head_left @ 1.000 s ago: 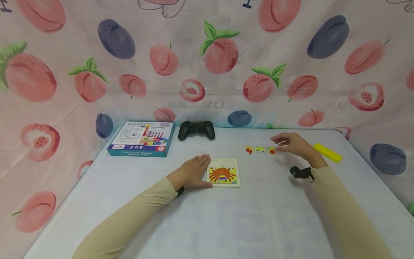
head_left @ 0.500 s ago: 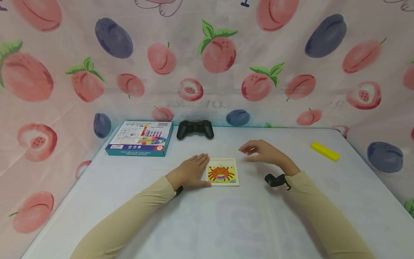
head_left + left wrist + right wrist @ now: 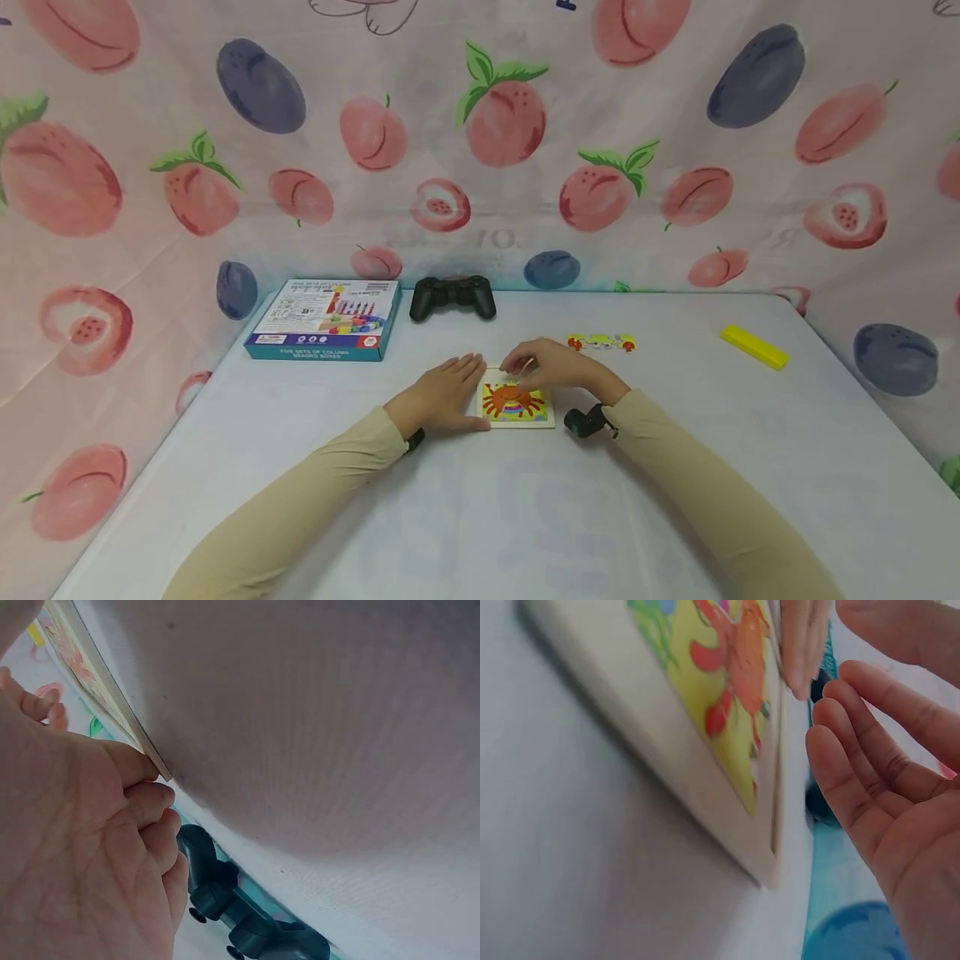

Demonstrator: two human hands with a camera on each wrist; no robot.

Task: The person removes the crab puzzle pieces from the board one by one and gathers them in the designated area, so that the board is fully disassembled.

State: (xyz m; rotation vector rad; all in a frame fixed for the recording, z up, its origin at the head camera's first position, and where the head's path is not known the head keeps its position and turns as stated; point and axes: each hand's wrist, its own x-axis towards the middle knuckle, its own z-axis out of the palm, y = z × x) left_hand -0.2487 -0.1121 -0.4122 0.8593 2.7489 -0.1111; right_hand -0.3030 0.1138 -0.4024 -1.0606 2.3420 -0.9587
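A square wooden puzzle board (image 3: pixel 516 423) with an orange crab picture lies flat on the table. My left hand (image 3: pixel 438 398) rests against the board's left side in the head view, fingers stretched toward its upper corner and thumb by its lower edge. In the left wrist view, fingertips (image 3: pixel 139 766) touch the frame's corner. Over the board's upper right part hovers my right hand (image 3: pixel 551 365), loosely bent. The right wrist view shows relaxed fingers (image 3: pixel 840 761) with nothing seen between them. Several small puzzle pieces (image 3: pixel 601 342) lie in a row behind the right hand.
At the back left sits a blue and white boxed toy set (image 3: pixel 324 321). A black game controller (image 3: pixel 453 298) lies beside it near the back edge. On the right is a yellow bar (image 3: pixel 754 347). A fruit-print cloth (image 3: pixel 495 200) hangs behind the table.
My right hand has moved left from the row of pieces to above the puzzle board. The row stays in its place. The left hand remains at the board's left side.
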